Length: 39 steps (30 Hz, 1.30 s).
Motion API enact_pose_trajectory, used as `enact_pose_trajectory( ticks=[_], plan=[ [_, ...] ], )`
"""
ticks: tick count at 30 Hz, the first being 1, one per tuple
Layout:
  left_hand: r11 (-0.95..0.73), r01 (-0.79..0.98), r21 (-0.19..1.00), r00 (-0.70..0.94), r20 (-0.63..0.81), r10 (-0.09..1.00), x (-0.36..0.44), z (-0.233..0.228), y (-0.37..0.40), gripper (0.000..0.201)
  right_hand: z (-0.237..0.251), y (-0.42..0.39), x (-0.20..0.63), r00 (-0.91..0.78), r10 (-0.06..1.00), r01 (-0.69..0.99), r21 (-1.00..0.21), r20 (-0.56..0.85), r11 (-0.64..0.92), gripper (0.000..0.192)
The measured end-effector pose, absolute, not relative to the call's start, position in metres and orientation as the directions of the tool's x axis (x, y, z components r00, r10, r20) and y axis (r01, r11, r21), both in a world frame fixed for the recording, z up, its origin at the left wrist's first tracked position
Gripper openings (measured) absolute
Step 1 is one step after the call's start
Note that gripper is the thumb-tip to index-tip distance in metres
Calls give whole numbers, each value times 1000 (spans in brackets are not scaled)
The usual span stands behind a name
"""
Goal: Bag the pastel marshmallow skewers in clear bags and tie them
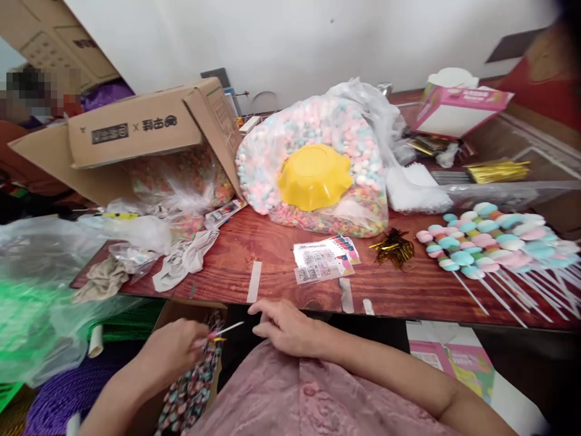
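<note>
My left hand (184, 342) is closed on a marshmallow skewer; its thin white stick (232, 328) points right, with a bit of gold tie at the fingers. Most of the skewer is hidden by the hand. Below is a cardboard box holding several wrapped marshmallow skewers (188, 393). My right hand (285, 327) hovers at the table's front edge, empty, with its fingers apart. On the table (276, 242) beyond it are printed cards (322, 260) and a bunch of gold twist ties (394, 248). Unwrapped marshmallow skewers (494, 239) lie in a heap to the right.
A yellow bowl (315, 175) rests against a large bag of marshmallows (258, 163). At left, an open carton (136, 130) holds bagged candy, with a grey cloth (186, 260) in front. Clear plastic (40, 303) covers green and purple cords at lower left. Another person is at far left.
</note>
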<state>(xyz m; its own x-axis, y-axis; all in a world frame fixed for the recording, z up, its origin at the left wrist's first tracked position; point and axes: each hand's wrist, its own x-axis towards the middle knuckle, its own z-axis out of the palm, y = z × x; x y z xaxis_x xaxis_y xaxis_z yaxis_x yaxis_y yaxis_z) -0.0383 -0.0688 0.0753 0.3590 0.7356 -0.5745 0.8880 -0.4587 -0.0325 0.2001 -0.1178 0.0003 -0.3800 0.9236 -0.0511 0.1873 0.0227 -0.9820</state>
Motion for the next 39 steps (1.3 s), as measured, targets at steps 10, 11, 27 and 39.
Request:
enact_pose_trajectory(
  ticks=[10, 11, 27, 39],
  plan=[
    [-908, 418, 41, 904, -123, 410, 152, 48, -54, 21, -5, -154, 303, -26, 881, 818, -497, 472, 290, 24],
    [-928, 373, -12, 922, -111, 372, 180, 42, -56, 25, -2, -161, 319, 33, 860, 876, -429, 509, 220, 24],
    [-918, 371, -139, 922, -67, 382, 225, 5, -31, 28, -1, -243, 485, 744, 658, 653, 79, 121, -753, 29],
    [-952, 303, -51, 947, 129, 295, 212, 4, -18, 26, 4, -255, 470, 759, 435, 637, -414, 484, -650, 36]
  ],
)
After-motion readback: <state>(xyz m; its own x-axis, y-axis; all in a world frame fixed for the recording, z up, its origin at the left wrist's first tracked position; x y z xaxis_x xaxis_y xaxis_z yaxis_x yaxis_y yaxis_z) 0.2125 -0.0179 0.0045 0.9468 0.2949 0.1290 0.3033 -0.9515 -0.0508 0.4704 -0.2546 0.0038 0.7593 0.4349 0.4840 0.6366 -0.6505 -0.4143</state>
